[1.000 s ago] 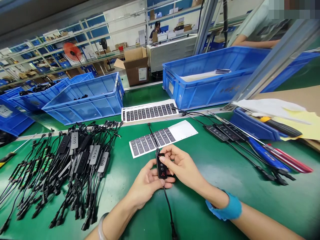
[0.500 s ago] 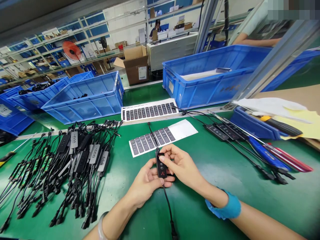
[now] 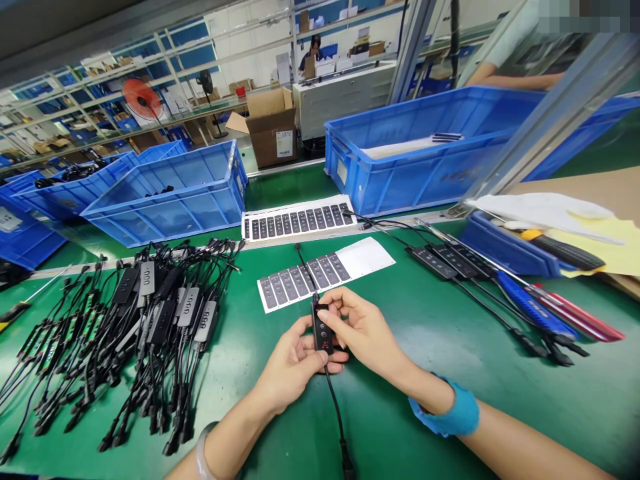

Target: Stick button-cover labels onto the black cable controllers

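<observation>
A small black inline controller (image 3: 322, 329) with buttons and a black cable at each end sits between both hands over the green table (image 3: 430, 333). My left hand (image 3: 293, 363) cups it from below with fingers curled round it. My right hand (image 3: 361, 327) pinches its upper part, thumb pressing on the face. Just beyond lies a white sheet of dark label stickers (image 3: 305, 279), partly used. A second full sticker sheet (image 3: 297, 220) lies farther back.
A heap of black cabled controllers (image 3: 130, 320) covers the left of the table. More controllers (image 3: 450, 261) and red and blue tools (image 3: 560, 313) lie right. Blue crates (image 3: 165, 193) (image 3: 430, 153) stand behind. Another person's arm (image 3: 510, 80) shows top right.
Both hands and the controller have shifted very slightly up and away; the right thumb has slid a little along the controller's face.
</observation>
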Motion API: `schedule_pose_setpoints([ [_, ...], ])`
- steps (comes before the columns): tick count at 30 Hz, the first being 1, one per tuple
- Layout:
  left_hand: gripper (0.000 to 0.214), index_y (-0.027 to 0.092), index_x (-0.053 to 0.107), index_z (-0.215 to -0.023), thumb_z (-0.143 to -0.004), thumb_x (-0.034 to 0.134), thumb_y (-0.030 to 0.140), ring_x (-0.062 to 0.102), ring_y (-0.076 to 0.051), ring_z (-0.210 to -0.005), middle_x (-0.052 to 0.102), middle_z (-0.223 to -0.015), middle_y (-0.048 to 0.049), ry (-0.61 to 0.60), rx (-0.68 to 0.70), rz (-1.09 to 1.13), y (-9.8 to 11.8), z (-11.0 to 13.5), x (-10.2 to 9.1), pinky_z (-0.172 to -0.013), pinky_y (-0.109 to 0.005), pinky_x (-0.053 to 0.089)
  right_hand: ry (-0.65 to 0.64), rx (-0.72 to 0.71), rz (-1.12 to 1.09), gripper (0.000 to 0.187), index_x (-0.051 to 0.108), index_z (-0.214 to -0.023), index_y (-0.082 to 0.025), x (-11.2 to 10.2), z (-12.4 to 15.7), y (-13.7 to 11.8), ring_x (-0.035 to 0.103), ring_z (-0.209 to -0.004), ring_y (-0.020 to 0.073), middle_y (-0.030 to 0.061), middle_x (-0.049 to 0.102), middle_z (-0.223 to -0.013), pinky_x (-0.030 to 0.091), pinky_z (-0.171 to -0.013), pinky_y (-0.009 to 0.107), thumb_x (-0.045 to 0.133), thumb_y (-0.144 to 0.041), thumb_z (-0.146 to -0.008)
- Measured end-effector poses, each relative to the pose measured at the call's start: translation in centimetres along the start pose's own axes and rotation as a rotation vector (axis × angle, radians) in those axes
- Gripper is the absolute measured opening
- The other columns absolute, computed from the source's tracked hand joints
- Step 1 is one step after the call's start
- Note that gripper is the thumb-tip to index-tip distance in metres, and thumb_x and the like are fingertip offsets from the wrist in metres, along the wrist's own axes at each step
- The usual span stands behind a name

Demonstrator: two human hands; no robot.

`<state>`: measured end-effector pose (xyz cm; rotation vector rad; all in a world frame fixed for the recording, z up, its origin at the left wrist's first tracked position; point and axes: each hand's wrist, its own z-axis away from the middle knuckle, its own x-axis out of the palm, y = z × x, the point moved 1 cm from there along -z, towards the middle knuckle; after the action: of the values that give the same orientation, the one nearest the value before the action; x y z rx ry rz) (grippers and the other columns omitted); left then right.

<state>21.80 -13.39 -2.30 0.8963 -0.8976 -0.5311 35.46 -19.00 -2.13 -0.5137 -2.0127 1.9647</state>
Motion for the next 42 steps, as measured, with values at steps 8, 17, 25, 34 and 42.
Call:
schedule_pose_setpoints([
  [8,0.055,0.017,0.05,-0.116,-0.073,0.078,0.037,0.069,-0.025,-0.091,0.067,-0.103,-0.0127,-0.009,0.007,-0.031,0.0,0.0,0.1,-0.08,-0.035,0.051,0.017,-0.004,0.018,0.021,0.058,-0.089,-0.019,0.0,0.0,0.2,0.046,-0.049,0.0099,-0.0019,0.05,-0.066,0.04,-0.038,0.02,0.06,-0.038,-0.081],
  [17,0.055,0.017,0.049,-0.117,-0.074,0.077,0.038,0.069,-0.025,-0.091,0.067,-0.102,-0.0126,-0.005,0.01,-0.056,-0.1,0.0,0.1,-0.081,-0.036,0.051,0.038,-0.009,0.056,0.019,0.058,-0.088,-0.018,0.2,0.1,0.3,0.046,-0.05,0.0102,-0.0022,0.048,-0.065,0.041,-0.04,0.021,0.059,-0.036,-0.081],
  [25,0.053,0.017,0.051,-0.113,-0.073,0.078,0.038,0.068,-0.023,-0.088,0.066,-0.098,-0.0107,0.014,0.024,-0.069,-0.3,-0.1,0.1,-0.078,-0.035,0.052,0.056,-0.01,0.136,0.03,0.05,-0.107,-0.021,-0.2,-0.2,1.1,0.049,-0.055,0.0116,-0.0039,0.047,-0.07,0.045,-0.047,0.023,0.06,-0.033,-0.082],
  [34,0.052,0.013,0.06,-0.108,-0.065,0.084,0.031,0.064,-0.015,-0.07,0.068,-0.085,-0.0073,-0.004,0.024,-0.099,0.0,-0.3,0.0,-0.061,-0.023,0.05,-0.261,0.112,0.055,0.076,0.04,-0.133,-0.021,0.0,-0.1,0.9,0.055,-0.067,0.0148,-0.0007,0.054,-0.083,0.047,-0.057,0.025,0.075,-0.025,-0.066],
  [42,0.05,0.01,0.061,-0.1,-0.076,0.071,0.052,0.065,-0.014,-0.064,0.068,-0.083,-0.0098,0.048,0.006,-0.111,-0.7,-0.8,-0.1,-0.054,-0.023,0.049,-0.112,0.011,0.111,0.04,0.064,-0.108,-0.015,-0.6,-1.0,0.9,0.054,-0.062,0.0142,0.0007,0.057,-0.071,0.044,-0.057,0.025,0.041,-0.045,-0.093],
])
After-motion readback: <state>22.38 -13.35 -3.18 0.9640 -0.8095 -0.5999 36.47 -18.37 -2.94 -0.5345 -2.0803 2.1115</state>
